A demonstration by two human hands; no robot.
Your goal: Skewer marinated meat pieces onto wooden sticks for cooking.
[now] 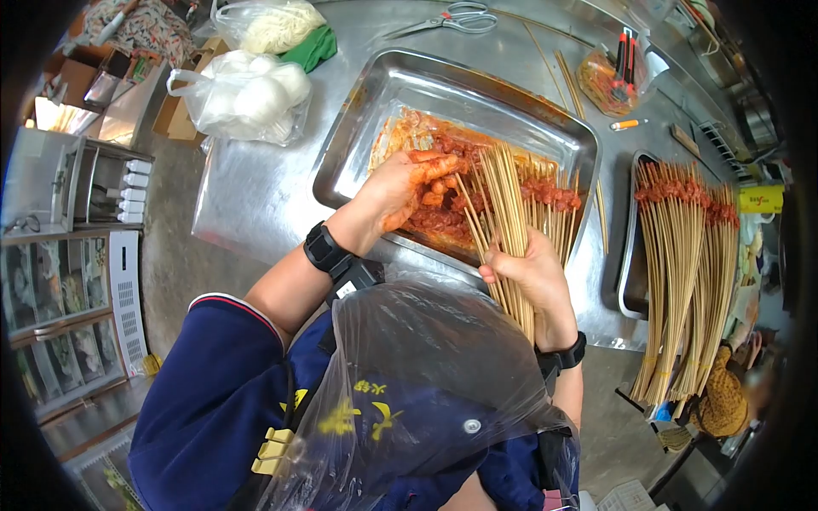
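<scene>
My right hand [532, 277] is closed around a bundle of bamboo skewers [509, 200], their tips pointing up over a deep steel tray [341, 145]. My left hand [413, 187] has curled fingers coated in red marinade. It pinches what looks like a piece of marinated meat beside the tip of one skewer, though the fingers partly hide it. Red marinated meat [443, 230] lies in the tray below that hand. Several loaded meat skewers [552, 198] rest at the tray's right end.
On the right, a second tray [629, 255] holds many finished meat skewers [677, 255], handles overhanging its front. Plastic bags of white food [247, 98] sit at the back left. Scissors [464, 19] lie behind the tray. A bag with red-handled cutters [626, 68] stands at the back right.
</scene>
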